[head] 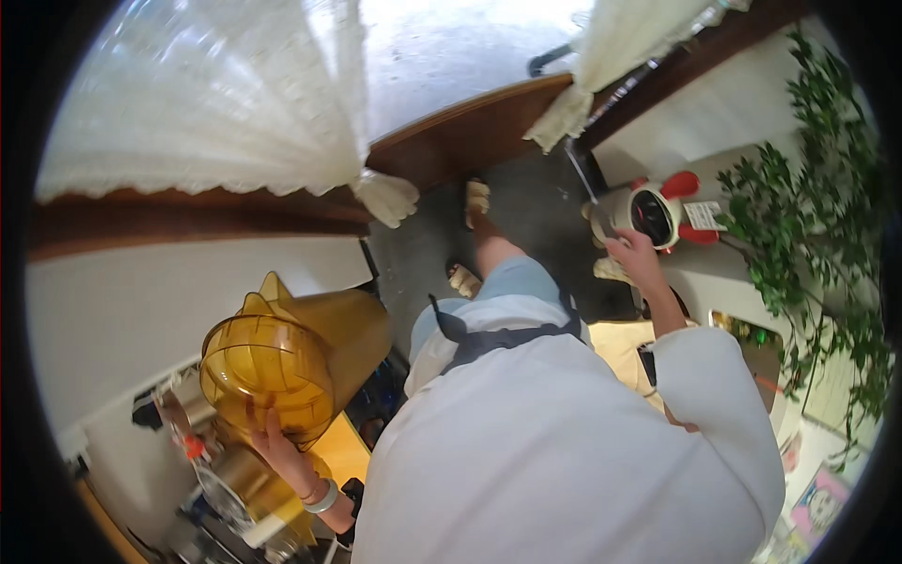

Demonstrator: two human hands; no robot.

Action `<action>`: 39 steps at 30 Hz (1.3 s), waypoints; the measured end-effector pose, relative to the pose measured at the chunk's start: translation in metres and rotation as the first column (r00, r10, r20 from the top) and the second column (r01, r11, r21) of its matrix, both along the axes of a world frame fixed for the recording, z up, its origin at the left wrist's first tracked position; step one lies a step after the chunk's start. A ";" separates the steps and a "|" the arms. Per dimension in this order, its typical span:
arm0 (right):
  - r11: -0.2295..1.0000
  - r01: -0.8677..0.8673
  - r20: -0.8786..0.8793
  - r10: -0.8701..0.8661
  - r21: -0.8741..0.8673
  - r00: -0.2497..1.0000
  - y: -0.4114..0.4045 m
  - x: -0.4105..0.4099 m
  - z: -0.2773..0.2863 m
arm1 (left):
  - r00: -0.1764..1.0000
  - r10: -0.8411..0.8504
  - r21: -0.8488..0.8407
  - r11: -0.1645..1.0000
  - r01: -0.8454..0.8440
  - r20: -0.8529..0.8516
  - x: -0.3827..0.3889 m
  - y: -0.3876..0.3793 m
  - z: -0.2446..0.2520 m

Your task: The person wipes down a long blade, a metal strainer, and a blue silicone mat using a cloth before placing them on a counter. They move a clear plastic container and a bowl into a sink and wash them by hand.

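In my left hand [278, 448] I hold a translucent amber plastic bin [352, 317] by its near rim. Two pointed, ear-like tabs stand up from the rim, and some of my fingertips show through the amber wall. The bin is tilted, with its round end towards me. My right hand [636, 257] is closed around the grey handle of a long, slim tool [590, 185]. Its thin shaft points away towards the curtain's lower end; the exact kind of tool cannot be told. Beside this hand is a white container with red ear-like flaps [682, 187] and a dark opening.
Lace curtains [232, 120] hang over a brown wooden sill [472, 116] ahead. Leafy green branches [768, 233] reach in at the right, near a card bearing writing [705, 216]. Dark grey floor [416, 247] lies around my sandalled feet. Cluttered items [225, 486] stand at lower left.
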State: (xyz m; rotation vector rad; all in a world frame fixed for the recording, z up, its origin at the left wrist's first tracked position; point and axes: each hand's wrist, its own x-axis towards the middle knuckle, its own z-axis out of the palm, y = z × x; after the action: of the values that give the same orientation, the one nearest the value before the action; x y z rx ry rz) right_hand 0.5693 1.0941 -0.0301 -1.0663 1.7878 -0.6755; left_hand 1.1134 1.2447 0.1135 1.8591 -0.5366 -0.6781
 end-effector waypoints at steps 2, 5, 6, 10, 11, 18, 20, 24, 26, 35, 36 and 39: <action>0.999 0.022 0.004 -0.022 0.031 1.000 -0.009 -0.001 -0.003 | 0.946 -0.267 0.110 0.962 0.251 0.181 -0.024 -0.043 0.006; 0.995 0.095 0.069 -0.097 0.028 0.993 -0.017 -0.003 -0.008 | 0.867 -0.465 0.104 0.885 0.453 0.181 -0.065 -0.104 0.010; 0.991 0.126 0.142 -0.130 0.038 0.981 -0.018 -0.005 -0.010 | 0.887 -0.460 -0.033 0.887 0.461 0.029 -0.082 -0.125 0.008; 0.977 0.212 0.040 -0.212 -0.017 0.977 -0.015 -0.014 -0.019 | 0.727 -0.686 -0.115 0.724 0.680 -0.023 -0.132 -0.219 0.003; 0.975 0.224 -0.009 -0.224 -0.016 0.975 -0.015 -0.016 -0.022 | 0.698 -0.712 -0.156 0.700 0.696 -0.080 -0.146 -0.243 -0.003; 0.911 0.411 0.191 -0.396 -0.042 0.898 -0.098 -0.054 -0.056 | 0.372 -0.923 -0.142 0.383 0.913 -0.098 -0.246 -0.390 -0.041; 0.888 0.458 0.221 -0.441 -0.029 0.870 -0.157 -0.072 -0.075 | 0.324 -0.926 -0.201 0.361 0.911 -0.193 -0.278 -0.430 -0.052; 0.820 0.560 0.281 -0.513 -0.121 0.811 -0.306 -0.132 -0.119 | 0.277 -0.918 -0.246 0.349 0.904 -0.284 -0.363 -0.528 -0.077; 0.771 0.606 0.222 -0.567 -0.195 0.793 -0.377 -0.166 -0.137 | 0.265 -0.900 -0.228 0.355 0.907 -0.347 -0.402 -0.576 -0.086; 0.481 0.863 -0.050 -0.876 -0.153 0.479 -0.613 -0.333 -0.176 | 0.244 -0.952 -0.216 0.281 0.935 -0.184 -0.523 -0.784 -0.100; 0.460 0.872 -0.122 -0.888 -0.169 0.444 -0.628 -0.353 -0.183 | 0.223 -0.959 -0.226 0.260 0.939 -0.176 -0.535 -0.808 -0.104; 0.433 0.895 -0.231 -0.886 -0.103 0.402 -0.658 -0.408 -0.211 | 0.172 -0.963 -0.240 0.220 0.945 -0.206 -0.569 -0.874 -0.118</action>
State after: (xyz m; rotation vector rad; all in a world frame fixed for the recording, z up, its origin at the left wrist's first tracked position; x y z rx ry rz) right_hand 0.1611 0.4360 -0.2416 -0.0065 2.5821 -1.1614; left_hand 0.5442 0.3711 -0.0044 1.0582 -1.5586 -1.7604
